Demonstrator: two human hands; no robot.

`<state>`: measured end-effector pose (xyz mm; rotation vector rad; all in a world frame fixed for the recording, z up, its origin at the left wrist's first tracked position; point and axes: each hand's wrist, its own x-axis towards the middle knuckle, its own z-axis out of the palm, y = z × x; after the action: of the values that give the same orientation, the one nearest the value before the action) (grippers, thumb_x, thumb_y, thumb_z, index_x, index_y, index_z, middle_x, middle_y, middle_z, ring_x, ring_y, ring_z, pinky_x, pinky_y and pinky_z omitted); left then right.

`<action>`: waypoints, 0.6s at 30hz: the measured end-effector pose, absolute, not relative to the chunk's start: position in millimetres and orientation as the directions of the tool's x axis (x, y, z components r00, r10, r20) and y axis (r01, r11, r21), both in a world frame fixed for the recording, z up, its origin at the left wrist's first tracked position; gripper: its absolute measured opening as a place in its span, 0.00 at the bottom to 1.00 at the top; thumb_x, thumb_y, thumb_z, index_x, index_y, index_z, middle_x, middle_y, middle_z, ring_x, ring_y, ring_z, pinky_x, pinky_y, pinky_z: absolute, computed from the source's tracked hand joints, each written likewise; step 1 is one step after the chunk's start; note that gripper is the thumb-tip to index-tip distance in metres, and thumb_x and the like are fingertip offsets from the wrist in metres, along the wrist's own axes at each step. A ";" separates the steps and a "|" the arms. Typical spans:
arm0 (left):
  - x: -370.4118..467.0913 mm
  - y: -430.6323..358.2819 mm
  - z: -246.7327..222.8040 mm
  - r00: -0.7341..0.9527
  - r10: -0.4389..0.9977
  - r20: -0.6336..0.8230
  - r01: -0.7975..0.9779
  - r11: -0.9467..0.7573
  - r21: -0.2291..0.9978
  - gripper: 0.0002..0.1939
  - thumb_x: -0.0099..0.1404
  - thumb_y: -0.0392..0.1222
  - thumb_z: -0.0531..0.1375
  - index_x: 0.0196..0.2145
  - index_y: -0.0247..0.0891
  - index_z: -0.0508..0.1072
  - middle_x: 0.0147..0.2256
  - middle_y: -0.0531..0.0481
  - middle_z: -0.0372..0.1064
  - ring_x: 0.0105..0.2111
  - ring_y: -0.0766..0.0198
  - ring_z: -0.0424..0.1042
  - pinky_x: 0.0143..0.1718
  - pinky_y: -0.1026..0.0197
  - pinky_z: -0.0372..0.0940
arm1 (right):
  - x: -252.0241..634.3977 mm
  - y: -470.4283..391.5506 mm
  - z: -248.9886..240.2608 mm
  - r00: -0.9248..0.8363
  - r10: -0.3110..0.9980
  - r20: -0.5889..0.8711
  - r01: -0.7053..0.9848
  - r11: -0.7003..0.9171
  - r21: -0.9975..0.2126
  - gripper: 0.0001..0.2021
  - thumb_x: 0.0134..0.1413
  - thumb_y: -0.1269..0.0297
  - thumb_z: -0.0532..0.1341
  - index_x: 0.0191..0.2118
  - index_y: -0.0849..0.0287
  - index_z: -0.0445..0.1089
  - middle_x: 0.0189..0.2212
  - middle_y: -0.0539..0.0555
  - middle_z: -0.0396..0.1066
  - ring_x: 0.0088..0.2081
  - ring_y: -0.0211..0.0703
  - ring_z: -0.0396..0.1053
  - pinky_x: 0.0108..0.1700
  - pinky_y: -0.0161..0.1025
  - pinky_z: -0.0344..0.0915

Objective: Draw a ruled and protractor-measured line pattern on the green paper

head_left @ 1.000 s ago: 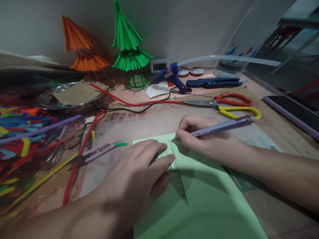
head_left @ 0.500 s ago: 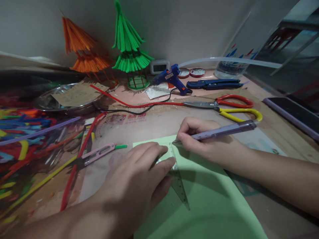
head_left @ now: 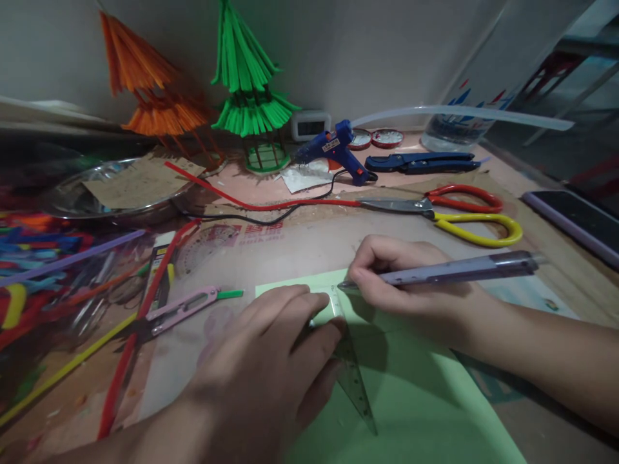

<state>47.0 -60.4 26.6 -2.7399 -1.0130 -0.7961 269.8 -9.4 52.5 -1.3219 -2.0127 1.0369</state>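
A sheet of light green paper (head_left: 416, 393) lies in front of me. On it rests a clear set square (head_left: 356, 385), partly hidden beneath my left hand (head_left: 285, 348), whose bent fingers press it against the sheet. My right hand (head_left: 401, 274) is closed round a pen (head_left: 454, 269) with a pale purple barrel. The pen's tip touches or nearly touches the paper beside the set square's upper end. A pink drawing compass (head_left: 184, 309) with a green tip lies left of the sheet.
Behind the paper are scissors (head_left: 435, 205), blue pliers (head_left: 420, 162) and a blue glue gun (head_left: 333, 151). Orange (head_left: 159, 84) and green (head_left: 249, 77) pipe-cleaner towers stand by the wall. A metal plate (head_left: 68, 193) sits left, a phone (head_left: 575, 222) right. Colourful pipe cleaners (head_left: 39, 258) are heaped left.
The view has shifted slightly, with most things appearing a little displaced. The pen leans a bit lower at its back end, and its tip stays near the set square's top.
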 end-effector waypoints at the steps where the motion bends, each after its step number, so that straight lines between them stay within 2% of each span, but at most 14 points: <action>1: 47.2 -60.5 26.4 0.638 0.574 0.513 0.634 -0.770 0.074 0.12 0.80 0.43 0.51 0.48 0.41 0.73 0.47 0.46 0.77 0.49 0.52 0.75 0.51 0.51 0.74 | 269.8 -9.2 52.4 -0.391 0.921 0.009 0.533 0.234 -0.813 0.08 0.59 0.62 0.62 0.29 0.54 0.68 0.20 0.45 0.66 0.22 0.37 0.60 0.23 0.35 0.55; 11: 44.6 -60.6 25.3 0.641 0.587 0.495 0.620 -0.776 0.119 0.12 0.80 0.43 0.51 0.48 0.41 0.73 0.46 0.44 0.78 0.45 0.50 0.77 0.45 0.48 0.76 | 269.2 -8.7 48.8 -0.379 0.921 0.091 0.507 0.289 -0.812 0.08 0.59 0.62 0.61 0.29 0.55 0.68 0.19 0.44 0.65 0.21 0.35 0.58 0.22 0.33 0.53; 18: 45.8 -59.8 23.0 0.632 0.584 0.509 0.618 -0.777 0.124 0.12 0.80 0.43 0.51 0.49 0.40 0.73 0.46 0.44 0.78 0.45 0.50 0.77 0.43 0.48 0.76 | 269.3 -8.2 49.7 -0.395 0.914 0.088 0.512 0.299 -0.805 0.08 0.59 0.62 0.61 0.29 0.54 0.68 0.19 0.44 0.66 0.21 0.35 0.59 0.23 0.33 0.55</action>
<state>45.8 -59.8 23.0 -2.7817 -1.0255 -0.8335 269.3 -8.2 49.7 -1.2656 -2.0227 0.9565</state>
